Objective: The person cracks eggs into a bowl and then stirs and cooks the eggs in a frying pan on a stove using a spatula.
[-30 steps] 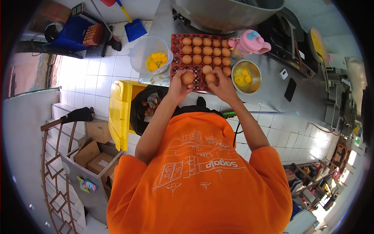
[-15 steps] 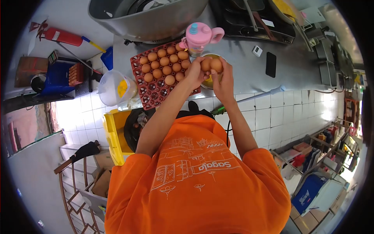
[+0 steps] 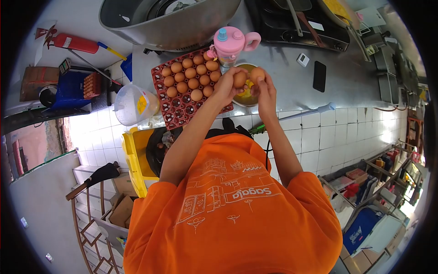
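My left hand (image 3: 224, 87) is closed around a brown egg (image 3: 239, 79). In my right hand (image 3: 266, 93) is another brown egg (image 3: 257, 73), pinched by the fingers. A narrow gap separates the two eggs. Both are above a round metal bowl (image 3: 237, 101) with yellow egg in it; a bright yellow patch shows between my hands, but I cannot tell whether it hangs from a shell or lies in the bowl. Left of the bowl, a dark red egg tray (image 3: 171, 119) bears several brown eggs at its far side, with bare cups nearer me.
A pink-lidded cup (image 3: 228, 43) stands just behind the bowl. At the tray's left is a clear plastic tub (image 3: 125, 112) with something yellow inside. A phone (image 3: 320, 76) and a small white device (image 3: 302, 59) lie rightward. Behind are a large metal pot (image 3: 173, 29) and a black stove (image 3: 292, 34).
The two eggs, close together before, have moved slightly apart, my right hand shifting right. More yellow now shows between my hands. The whole view has tilted a little.
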A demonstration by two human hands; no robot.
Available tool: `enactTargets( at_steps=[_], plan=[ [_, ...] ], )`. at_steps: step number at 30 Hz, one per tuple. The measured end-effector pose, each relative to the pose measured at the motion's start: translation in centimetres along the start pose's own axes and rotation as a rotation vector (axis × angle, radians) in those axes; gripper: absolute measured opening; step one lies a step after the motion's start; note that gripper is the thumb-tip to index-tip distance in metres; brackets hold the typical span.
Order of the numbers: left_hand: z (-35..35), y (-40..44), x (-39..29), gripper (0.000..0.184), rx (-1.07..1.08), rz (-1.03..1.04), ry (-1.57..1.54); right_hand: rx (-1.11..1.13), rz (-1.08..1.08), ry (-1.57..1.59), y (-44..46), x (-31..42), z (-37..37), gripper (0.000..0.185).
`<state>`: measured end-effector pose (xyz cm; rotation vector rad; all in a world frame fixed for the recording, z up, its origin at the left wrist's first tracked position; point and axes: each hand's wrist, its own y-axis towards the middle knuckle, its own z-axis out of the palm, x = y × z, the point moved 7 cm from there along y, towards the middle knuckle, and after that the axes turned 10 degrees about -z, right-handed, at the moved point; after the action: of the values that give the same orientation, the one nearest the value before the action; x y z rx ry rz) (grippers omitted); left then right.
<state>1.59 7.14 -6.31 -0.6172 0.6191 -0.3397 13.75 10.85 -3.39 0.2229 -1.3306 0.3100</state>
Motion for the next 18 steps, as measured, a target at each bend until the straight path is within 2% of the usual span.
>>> enactTargets(
  at_steps=[1,2,3,5,6,8,9,11,13,15,18],
  plan=[
    [-0.1,-0.4,-0.7,0.027,-0.06,0.108,0.161,0.002,-0.002,0.001,0.3,0.1,-0.1,0.043],
    [-0.1,-0.7,-1.4,0.027,-0.121,0.215,0.321,0.004,0.096,0.102,0.5,-0.5,0.0,0.04],
    [-0.3,-1.1,-1.9,0.027,-0.121,0.215,0.323,0.004,0.195,0.202,0.6,-1.1,0.1,0.037],
    [0.2,-2.3,-2.8,0.034,-0.069,0.252,0.782,0.057,0.272,0.213,1.3,-1.7,-0.7,0.036],
    [0.4,-2.5,-3.0,0.034,-0.069,0.251,0.784,0.111,0.348,0.222,1.5,-1.9,-0.7,0.035],
    [1.6,-3.2,-3.3,0.046,-0.012,0.29,0.966,0.178,0.369,0.165,1.9,-1.6,-0.9,0.035],
    [1.5,-3.1,-3.4,0.046,-0.013,0.292,0.966,0.249,0.388,0.105,2.0,-1.2,-0.7,0.035],
    [1.8,-3.0,-3.8,0.051,-0.074,0.417,1.097,0.318,0.37,0.04,2.3,-0.3,-0.8,0.037],
    [2.0,-3.5,-4.0,0.05,-0.117,0.459,1.115,0.387,0.351,-0.026,2.5,0.7,-0.6,0.04],
    [1.7,-3.6,-3.9,0.05,-0.162,0.496,1.129,0.521,0.099,-0.411,2.7,2.4,-0.3,0.047],
    [1.3,-3.3,-3.3,0.048,-0.198,0.522,1.183,0.619,0.054,-0.589,3.2,2.5,-0.2,0.048]
  ],
)
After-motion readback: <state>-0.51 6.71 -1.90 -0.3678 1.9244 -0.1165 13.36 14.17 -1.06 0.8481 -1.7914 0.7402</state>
